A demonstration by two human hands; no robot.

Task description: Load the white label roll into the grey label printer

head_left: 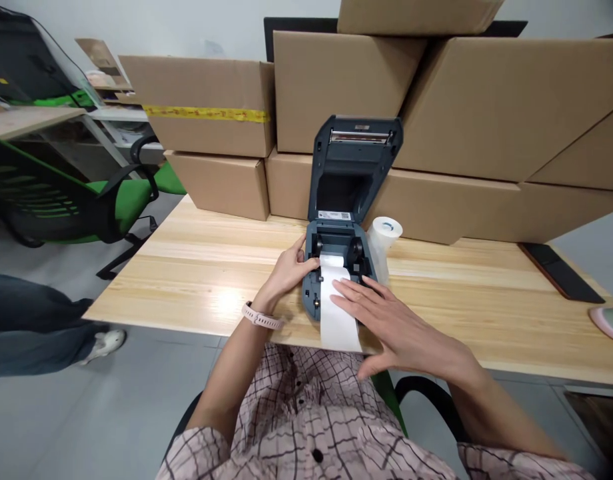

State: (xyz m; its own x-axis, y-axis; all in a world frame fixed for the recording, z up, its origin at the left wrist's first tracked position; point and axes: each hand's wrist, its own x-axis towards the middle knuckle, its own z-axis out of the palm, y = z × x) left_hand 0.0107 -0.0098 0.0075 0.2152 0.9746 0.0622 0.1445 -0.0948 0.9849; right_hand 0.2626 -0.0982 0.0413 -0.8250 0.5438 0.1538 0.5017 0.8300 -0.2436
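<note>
A dark grey label printer (314,293) stands on the wooden table with its lid (356,160) raised. A white paper strip (336,327) runs out of its front and reaches the table's near edge. My left hand (291,267) rests on the printer's left side, thumb at the inner edge beside the paper, fingers apart, holding nothing. My right hand (386,320) lies over the strip's right side with fingers spread, the fingertips on the paper. Behind the printer's right side stands a white roll (387,228) in clear wrapping.
Stacked cardboard boxes (346,87) line the table's (176,280) back. A dark flat device (561,270) lies at the right, near a pink-rimmed object (609,323). Green chairs (131,207) and a person's legs (36,327) are at the left.
</note>
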